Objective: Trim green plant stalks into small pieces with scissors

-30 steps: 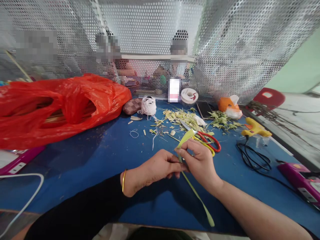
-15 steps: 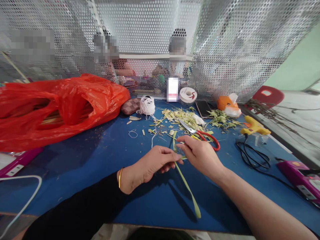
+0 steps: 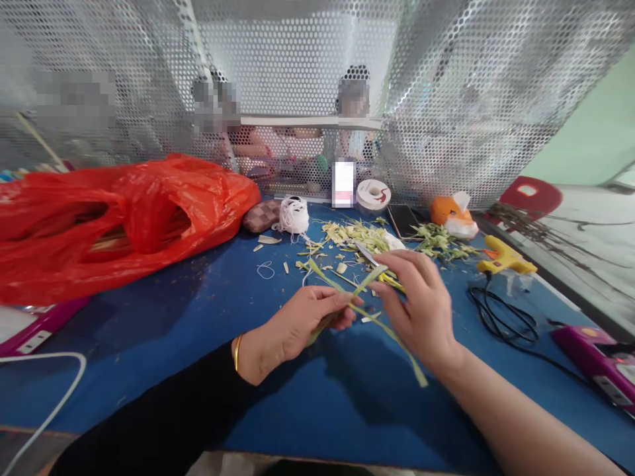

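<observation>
Crossed green leaf strips (image 3: 397,338) are pinched between the thumb and fingers of my left hand (image 3: 310,320), above the blue table. One strip slants down to the right and another points up to the right. My right hand (image 3: 421,304) has its thumb and index finger at the tip of the upper right strip, closed on it. Behind my right hand lie scissors (image 3: 366,254), mostly covered by it. A heap of cut leaf scraps (image 3: 354,233) lies beyond both hands.
A red plastic bag (image 3: 198,205) fills the left. White yarn (image 3: 294,215), a ribbon spool (image 3: 374,195) and a dark phone (image 3: 404,221) line the back. At right are a yellow glue gun (image 3: 506,256), its black cable and a purple power strip (image 3: 590,360).
The strips have turned in my left hand and now cross in an X. My right hand has moved right and hides the scissors' red handles.
</observation>
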Demonstrator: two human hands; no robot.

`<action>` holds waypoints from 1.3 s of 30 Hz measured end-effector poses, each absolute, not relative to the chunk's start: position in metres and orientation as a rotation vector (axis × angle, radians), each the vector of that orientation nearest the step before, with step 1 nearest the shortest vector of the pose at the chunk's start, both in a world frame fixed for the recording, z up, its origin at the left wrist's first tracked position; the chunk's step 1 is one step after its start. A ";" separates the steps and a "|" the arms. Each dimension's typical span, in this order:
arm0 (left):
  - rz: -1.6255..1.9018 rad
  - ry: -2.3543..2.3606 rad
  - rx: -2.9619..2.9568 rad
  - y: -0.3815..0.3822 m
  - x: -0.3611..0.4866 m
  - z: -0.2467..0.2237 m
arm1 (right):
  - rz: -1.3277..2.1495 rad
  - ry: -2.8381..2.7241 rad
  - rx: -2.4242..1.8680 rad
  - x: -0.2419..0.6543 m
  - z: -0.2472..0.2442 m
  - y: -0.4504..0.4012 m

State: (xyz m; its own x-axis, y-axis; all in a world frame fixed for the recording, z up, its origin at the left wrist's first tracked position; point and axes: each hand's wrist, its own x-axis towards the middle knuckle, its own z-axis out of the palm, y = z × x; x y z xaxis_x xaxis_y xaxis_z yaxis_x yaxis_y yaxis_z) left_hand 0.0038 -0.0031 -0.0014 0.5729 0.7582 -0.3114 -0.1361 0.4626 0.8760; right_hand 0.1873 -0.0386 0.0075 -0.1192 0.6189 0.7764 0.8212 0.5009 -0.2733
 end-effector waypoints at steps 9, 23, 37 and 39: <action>0.842 0.646 0.857 -0.001 0.005 0.001 | 0.406 -1.907 -1.181 0.155 -0.008 -0.055; 0.905 0.722 1.028 -0.006 0.008 -0.004 | 1.013 -1.468 -1.117 0.141 -0.037 -0.042; 0.889 0.804 1.133 -0.006 0.006 -0.002 | 0.840 -1.726 -1.130 0.144 -0.021 -0.046; 0.900 0.811 1.140 -0.006 0.006 -0.002 | 0.849 -1.726 -1.126 0.144 -0.020 -0.047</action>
State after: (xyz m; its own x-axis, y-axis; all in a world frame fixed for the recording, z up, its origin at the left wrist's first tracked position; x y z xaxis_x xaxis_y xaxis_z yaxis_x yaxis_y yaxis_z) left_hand 0.0061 -0.0058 -0.0023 0.4204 0.9038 -0.0802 -0.1742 0.1671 0.9704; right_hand 0.1440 -0.0467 -0.0200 -0.2003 0.9320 0.3022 0.3292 0.3545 -0.8752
